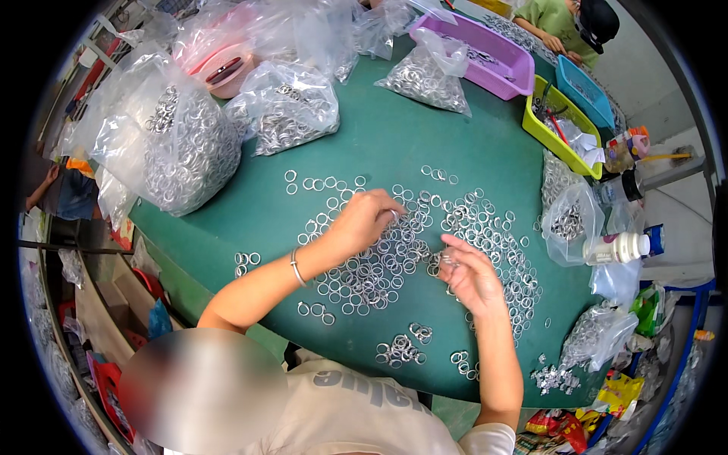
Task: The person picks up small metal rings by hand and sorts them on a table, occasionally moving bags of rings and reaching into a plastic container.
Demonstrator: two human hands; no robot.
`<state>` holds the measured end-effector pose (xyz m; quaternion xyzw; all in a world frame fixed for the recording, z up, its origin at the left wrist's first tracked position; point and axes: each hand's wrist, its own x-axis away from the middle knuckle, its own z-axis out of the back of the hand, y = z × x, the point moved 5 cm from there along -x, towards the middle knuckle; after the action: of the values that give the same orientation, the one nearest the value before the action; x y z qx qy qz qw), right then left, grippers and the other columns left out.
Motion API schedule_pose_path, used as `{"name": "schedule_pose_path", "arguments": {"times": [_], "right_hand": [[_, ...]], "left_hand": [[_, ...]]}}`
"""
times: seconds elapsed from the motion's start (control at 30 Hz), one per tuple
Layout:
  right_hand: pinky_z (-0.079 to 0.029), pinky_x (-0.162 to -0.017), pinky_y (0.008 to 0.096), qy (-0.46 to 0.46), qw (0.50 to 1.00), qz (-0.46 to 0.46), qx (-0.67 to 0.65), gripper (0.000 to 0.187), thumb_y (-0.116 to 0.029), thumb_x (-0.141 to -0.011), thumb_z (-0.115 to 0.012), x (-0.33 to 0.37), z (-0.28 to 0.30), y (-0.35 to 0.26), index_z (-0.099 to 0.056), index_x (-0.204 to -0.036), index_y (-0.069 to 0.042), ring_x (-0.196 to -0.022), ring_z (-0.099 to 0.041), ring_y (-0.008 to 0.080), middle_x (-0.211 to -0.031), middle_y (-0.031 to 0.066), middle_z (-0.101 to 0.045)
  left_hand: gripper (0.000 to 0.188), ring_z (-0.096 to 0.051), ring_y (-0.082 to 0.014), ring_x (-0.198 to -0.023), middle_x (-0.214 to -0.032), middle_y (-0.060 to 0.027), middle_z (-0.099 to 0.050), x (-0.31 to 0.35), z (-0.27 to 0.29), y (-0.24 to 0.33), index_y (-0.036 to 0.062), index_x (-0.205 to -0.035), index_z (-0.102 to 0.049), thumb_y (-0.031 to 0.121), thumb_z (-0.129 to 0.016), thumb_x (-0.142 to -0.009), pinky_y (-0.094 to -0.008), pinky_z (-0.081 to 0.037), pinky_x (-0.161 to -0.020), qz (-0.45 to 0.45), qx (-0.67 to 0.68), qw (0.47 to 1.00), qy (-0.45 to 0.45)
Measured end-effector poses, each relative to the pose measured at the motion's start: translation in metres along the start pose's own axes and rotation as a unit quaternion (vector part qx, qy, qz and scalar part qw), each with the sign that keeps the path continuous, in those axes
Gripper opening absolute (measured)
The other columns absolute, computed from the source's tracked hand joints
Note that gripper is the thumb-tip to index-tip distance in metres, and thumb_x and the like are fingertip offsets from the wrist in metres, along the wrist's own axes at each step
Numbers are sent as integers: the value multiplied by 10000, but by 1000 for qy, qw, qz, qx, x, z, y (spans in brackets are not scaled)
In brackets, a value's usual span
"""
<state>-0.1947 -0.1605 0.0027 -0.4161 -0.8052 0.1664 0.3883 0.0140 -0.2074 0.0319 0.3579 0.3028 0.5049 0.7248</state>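
Note:
Many silver metal rings (364, 277) lie spread over the green table in front of me. Over the upper part of this spread is my left hand (368, 218), its thumb and fingers pinched together on a metal ring (394, 217) at the tips. My right hand (472, 277) is turned partly palm up beside the right-hand spread of rings (500, 243). Its fingers are curled around a few metal rings (450, 260); how many cannot be made out. A bracelet (296, 267) circles my left wrist.
Clear bags of rings (193, 155) stand at the back left, another bag (428, 76) at the back. A purple basket (485, 42), a green basket (535, 121) and a blue basket (588, 91) line the far right. A white bottle (618, 248) lies right. Another person (561, 30) sits beyond.

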Motion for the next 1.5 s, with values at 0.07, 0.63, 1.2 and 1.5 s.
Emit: {"name": "schedule_pose_path", "arguments": {"times": [0.07,0.63,1.2,1.5], "right_hand": [[-459,-607,301,-2,1000,2,-1,225,-164,-946,-588,5,8,-4,-620,-1071,20,-678,-549,176,-758,43,-582],[-501,-559,424,121,567,212,787,200,-187,-753,-755,-1,-26,-4,-664,-891,-73,-642,-651,339,-685,146,-661],[-308,-395,231,4,951,157,268,180,-159,-915,-607,2,-8,-17,-545,-774,-65,-450,-403,98,-626,37,-480],[-414,-455,328,119,753,266,590,189,-196,-863,-669,-62,-1,-57,-661,-998,-65,-466,-526,189,-579,43,-576]], "left_hand": [[222,-624,-286,-775,-1009,-142,-605,7,-3,-12,8,-1009,-674,-45,-568,-821,-349,-514,-691,-55,-78,995,-4],[145,-558,-240,-804,-856,-87,-565,31,-53,15,40,-952,-603,70,-652,-819,-348,-416,-720,-164,-157,974,-21],[244,-545,-155,-780,-812,-62,-533,-36,-16,-29,35,-1041,-603,114,-696,-830,-308,-457,-667,46,44,998,-13],[251,-594,-336,-813,-883,-157,-597,-68,-47,-22,20,-998,-619,126,-724,-796,-422,-478,-728,-68,-58,990,-112]]}}
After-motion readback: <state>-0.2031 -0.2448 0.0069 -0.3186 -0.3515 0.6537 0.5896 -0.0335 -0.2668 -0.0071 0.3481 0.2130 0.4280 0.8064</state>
